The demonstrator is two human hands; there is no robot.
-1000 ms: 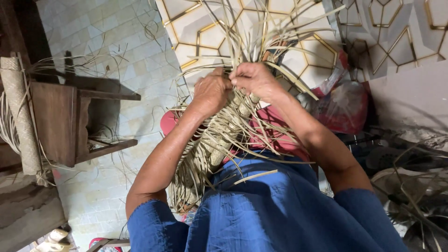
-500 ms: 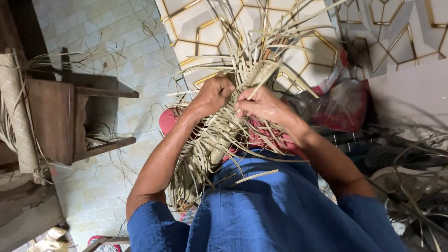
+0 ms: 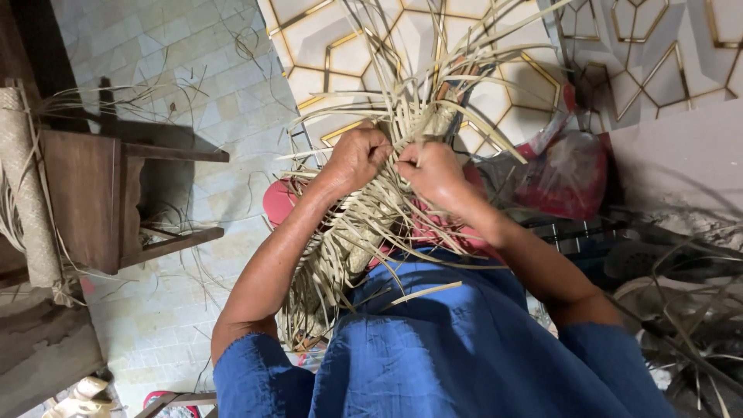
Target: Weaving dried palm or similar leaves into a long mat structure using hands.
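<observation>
2 hands work side by side, nearly touching, on a woven palm-leaf piece (image 3: 352, 232) that lies across the lap over blue clothing (image 3: 457, 348). Left hand (image 3: 357, 156): forearm reaching forward, fingers curled shut around a bundle of loose strips (image 3: 418, 85). Right hand (image 3: 433, 172): wrist bent inward, fist clenched on strips at the weave's upper edge. Loose ends fan upward over the hexagon-patterned floor (image 3: 511, 85). Left of the person stands a wooden stool (image 3: 101, 201).
</observation>
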